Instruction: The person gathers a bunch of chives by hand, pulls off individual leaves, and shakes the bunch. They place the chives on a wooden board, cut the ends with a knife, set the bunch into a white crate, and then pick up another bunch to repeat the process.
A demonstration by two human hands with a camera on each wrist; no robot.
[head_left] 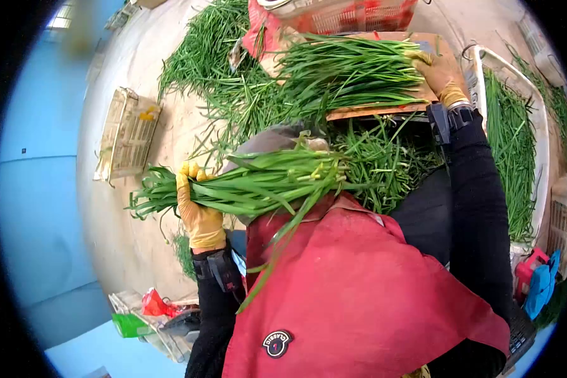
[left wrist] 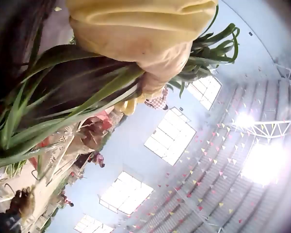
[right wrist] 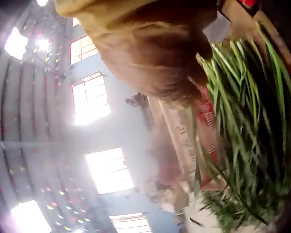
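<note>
In the head view, the left hand point(head_left: 198, 211), in a yellow glove, grips a bunch of garlic chives point(head_left: 264, 183) near its leafy end. The pale stem ends point right, across the person's lap, and a few long leaves droop over the red apron. The right hand point(head_left: 444, 72), also gloved, is at the pale stem ends of a larger pile of garlic chives point(head_left: 353, 72) lying on a board point(head_left: 378, 110). Its fingers pinch at the stems, and a strand hangs below the glove point(right wrist: 150, 58) in the right wrist view. The left glove point(left wrist: 140, 43) hides its fingertips in the left wrist view.
Loose chives point(head_left: 201, 57) cover the floor ahead, and more trimmings point(head_left: 390, 164) lie below the board. A white tub point(head_left: 542, 157) of chives stands at right, a plastic crate point(head_left: 127, 135) at left. A red-and-white crate point(head_left: 353, 16) sits behind the board.
</note>
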